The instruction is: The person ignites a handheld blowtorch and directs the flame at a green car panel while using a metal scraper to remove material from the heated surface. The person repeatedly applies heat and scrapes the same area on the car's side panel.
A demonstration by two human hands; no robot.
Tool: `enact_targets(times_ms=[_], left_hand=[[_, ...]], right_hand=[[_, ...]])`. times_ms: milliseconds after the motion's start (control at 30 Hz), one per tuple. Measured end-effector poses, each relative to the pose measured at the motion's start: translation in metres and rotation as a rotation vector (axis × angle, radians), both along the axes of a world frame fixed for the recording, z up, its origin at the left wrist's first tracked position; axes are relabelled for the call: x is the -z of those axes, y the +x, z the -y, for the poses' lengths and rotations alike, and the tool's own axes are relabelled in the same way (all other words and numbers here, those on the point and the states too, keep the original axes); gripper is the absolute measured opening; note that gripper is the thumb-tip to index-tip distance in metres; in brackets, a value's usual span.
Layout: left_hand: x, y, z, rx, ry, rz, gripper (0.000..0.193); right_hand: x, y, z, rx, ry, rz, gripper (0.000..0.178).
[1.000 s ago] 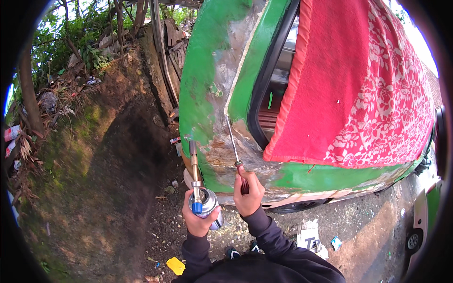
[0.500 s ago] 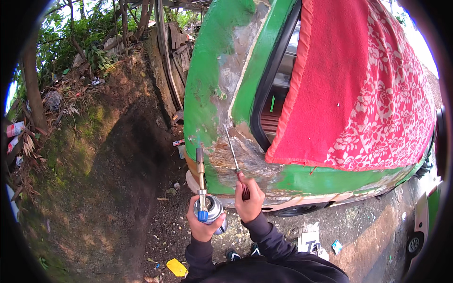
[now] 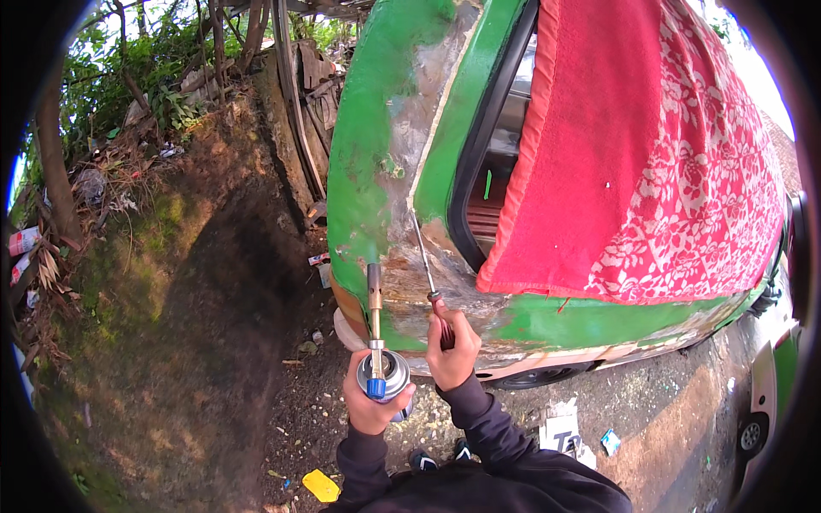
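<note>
My left hand (image 3: 369,409) grips a gas torch canister (image 3: 384,376) with a blue valve; its brass nozzle (image 3: 375,287) points up at the stripped corner of a green car body (image 3: 368,154). My right hand (image 3: 451,344) holds a screwdriver (image 3: 425,253) by its dark red handle. The thin metal shaft rests with its tip on the bare, rusty metal patch (image 3: 432,94) beside the window frame. Both hands are close together, just below the scraped lower panel.
A red flowered cloth (image 3: 650,154) hangs over the car's window opening. Bare dirt and a grassy bank (image 3: 171,282) lie to the left, with scrap planks (image 3: 299,111) leaning behind the car. A yellow scrap (image 3: 321,485) and paper litter (image 3: 564,427) lie near my feet.
The view has shifted slightly to the right. Both hands have shifted a little with it, still holding the torch and the screwdriver against the same bare patch.
</note>
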State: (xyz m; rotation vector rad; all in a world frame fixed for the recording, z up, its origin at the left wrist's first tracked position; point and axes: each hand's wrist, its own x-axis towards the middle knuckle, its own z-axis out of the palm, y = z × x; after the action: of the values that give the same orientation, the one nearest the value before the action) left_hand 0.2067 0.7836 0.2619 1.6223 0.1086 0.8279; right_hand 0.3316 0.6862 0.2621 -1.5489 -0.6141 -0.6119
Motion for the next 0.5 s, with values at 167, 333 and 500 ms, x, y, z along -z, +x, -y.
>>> enact_targets(times_ms=[167,333,500], left_hand=[[0.005,0.003,0.001,0.038,-0.021,0.014,0.063],[0.003,0.002,0.002,0.031,-0.03,-0.003,0.064],[0.007,0.001,0.0,0.044,-0.014,-0.032,0.063]], right_hand=[[0.01,-0.004,0.005,0.0,0.014,0.012,0.009],[0.003,0.0,0.0,-0.012,-0.015,-0.045,0.009],[0.017,-0.002,0.005,0.025,-0.032,0.014,0.013]])
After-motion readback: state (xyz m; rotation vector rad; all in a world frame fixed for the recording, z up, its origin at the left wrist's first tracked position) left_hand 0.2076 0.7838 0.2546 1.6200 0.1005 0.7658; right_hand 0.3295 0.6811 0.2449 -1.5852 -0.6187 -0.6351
